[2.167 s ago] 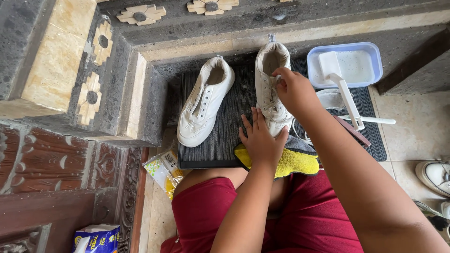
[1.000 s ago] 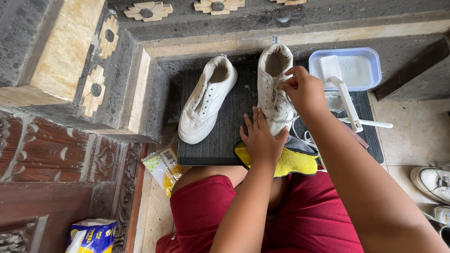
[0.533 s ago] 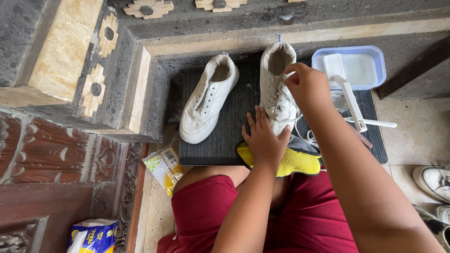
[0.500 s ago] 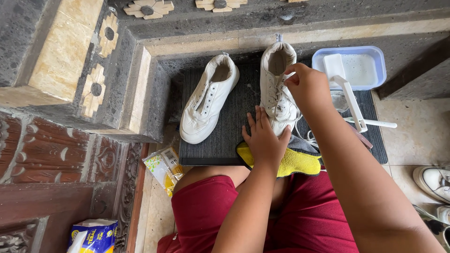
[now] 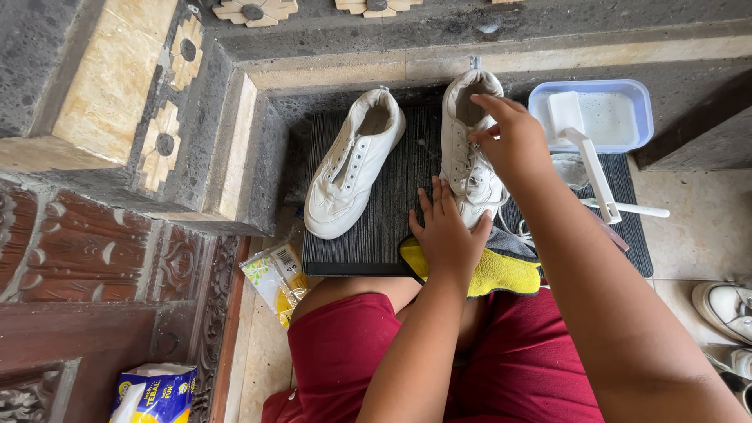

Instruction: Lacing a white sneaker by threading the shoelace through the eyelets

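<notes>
Two white sneakers stand on a dark ribbed mat (image 5: 392, 211). The left sneaker (image 5: 350, 171) lies untouched, angled toward the wall. My left hand (image 5: 445, 231) rests flat with fingers spread on the toe of the right sneaker (image 5: 464, 149), above a yellow cloth (image 5: 501, 270). At the tongue and laces of that right sneaker, the fingers of my right hand (image 5: 509, 137) pinch near its opening. Loose white laces trail beside the shoe.
A blue tub (image 5: 642, 102) of soapy water with a white brush (image 5: 583, 145) stands at the back right. A stone step and carved wall close the left and back. A yellow packet (image 5: 274, 278) and another packet (image 5: 153, 392) lie on the floor. More shoes (image 5: 724, 309) sit at right.
My right hand has shifted slightly along the top of the right sneaker. My left hand stays on its toe. The view has drifted a little.
</notes>
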